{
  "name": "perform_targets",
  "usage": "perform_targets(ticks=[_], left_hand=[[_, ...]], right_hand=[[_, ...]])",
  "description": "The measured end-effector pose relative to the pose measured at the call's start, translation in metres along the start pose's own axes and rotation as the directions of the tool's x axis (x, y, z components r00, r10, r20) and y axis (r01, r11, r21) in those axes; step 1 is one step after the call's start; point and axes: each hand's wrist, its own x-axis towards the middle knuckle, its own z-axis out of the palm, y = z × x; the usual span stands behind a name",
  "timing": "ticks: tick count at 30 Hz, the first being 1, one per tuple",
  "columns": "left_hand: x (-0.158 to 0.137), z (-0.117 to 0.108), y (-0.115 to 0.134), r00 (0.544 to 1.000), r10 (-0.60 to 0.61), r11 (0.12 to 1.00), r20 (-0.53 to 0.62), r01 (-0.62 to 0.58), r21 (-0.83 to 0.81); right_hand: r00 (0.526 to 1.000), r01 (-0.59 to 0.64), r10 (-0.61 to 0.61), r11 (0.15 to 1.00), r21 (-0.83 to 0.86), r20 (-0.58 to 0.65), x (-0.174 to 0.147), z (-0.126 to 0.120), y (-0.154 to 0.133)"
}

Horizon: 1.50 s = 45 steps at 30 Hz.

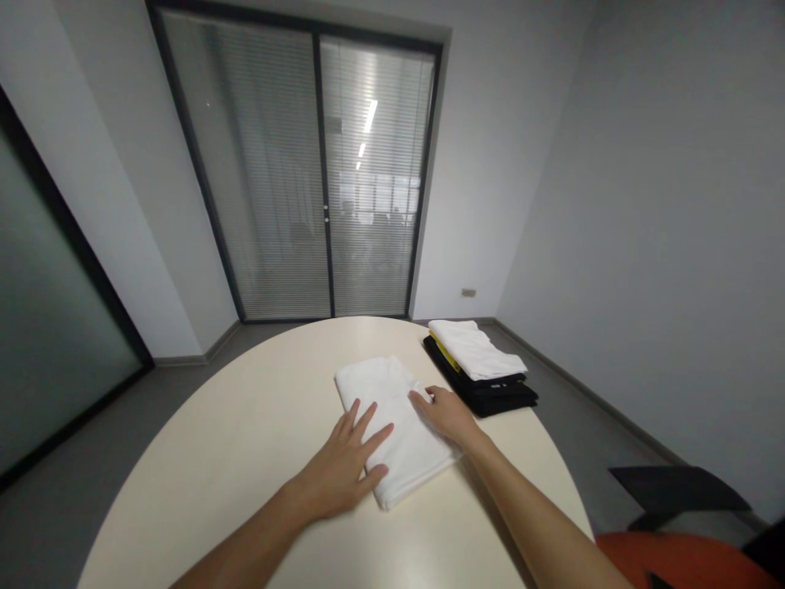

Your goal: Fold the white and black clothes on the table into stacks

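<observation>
A folded white garment [408,438], perhaps a shirt, lies flat on the round table in front of me. My left hand [347,466] rests on its left side with the fingers spread, holding nothing. At the garment's right edge is my right hand [450,417], its thumb and curled fingers closed on a bit of the fabric. Some of those fingers are hidden behind the hand.
Beyond my right hand, near the table's right edge, is a stack of folded clothes: white cloth [475,348] on top, a yellow strip, black pieces [500,401] below. The pale round table [245,442] has a curved edge. An orange-seated chair [687,560] stands at right.
</observation>
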Motion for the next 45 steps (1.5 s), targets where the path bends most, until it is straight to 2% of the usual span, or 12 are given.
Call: perform_targets(ticks=[3,6,8,11,13,16,22,25,29,37,45], left_hand=[[0.002,-0.003,-0.006,1.000,0.007,1.000,-0.028,-0.006,0.004],[0.005,-0.005,-0.021,0.993,-0.030,0.999,-0.114,0.032,0.017],[0.007,-0.002,-0.034,0.973,-0.105,0.993,-0.206,0.116,0.039],[0.009,0.005,-0.053,0.915,-0.275,0.948,-0.296,0.309,0.072],[0.009,0.010,-0.061,0.870,-0.381,0.899,-0.312,0.428,0.094],[0.009,0.012,-0.066,0.825,-0.471,0.840,-0.313,0.528,0.128],[0.008,0.012,-0.069,0.815,-0.501,0.819,-0.291,0.555,0.147],[0.008,0.012,-0.070,0.818,-0.500,0.818,-0.285,0.554,0.156],[0.008,0.013,-0.070,0.816,-0.501,0.816,-0.289,0.556,0.156],[0.009,0.015,-0.074,0.815,-0.484,0.816,-0.319,0.552,0.172],[0.011,0.014,-0.072,0.814,-0.490,0.810,-0.312,0.557,0.182]], right_hand=[[1.000,-0.011,0.011,1.000,0.005,0.005,0.008,-0.001,-0.005],[0.998,-0.048,0.048,0.999,-0.014,0.036,0.018,-0.002,-0.012],[0.995,-0.067,0.071,0.996,-0.053,0.069,0.023,-0.003,-0.018],[0.990,-0.095,0.107,0.988,-0.126,0.095,0.025,-0.004,-0.029],[0.988,-0.115,0.131,0.978,-0.175,0.085,0.023,-0.003,-0.037],[0.991,-0.116,0.126,0.970,-0.212,0.035,0.017,0.001,-0.046],[0.996,-0.001,-0.018,0.972,-0.234,-0.082,0.010,-0.001,-0.051],[0.990,0.039,-0.070,0.971,-0.237,-0.124,0.014,-0.021,-0.050],[0.971,0.109,-0.155,0.965,-0.238,-0.183,0.023,-0.062,-0.053],[0.937,0.105,-0.231,0.901,-0.421,-0.263,0.038,-0.133,-0.062],[0.885,0.114,-0.258,0.927,-0.356,-0.389,0.077,-0.203,-0.049]])
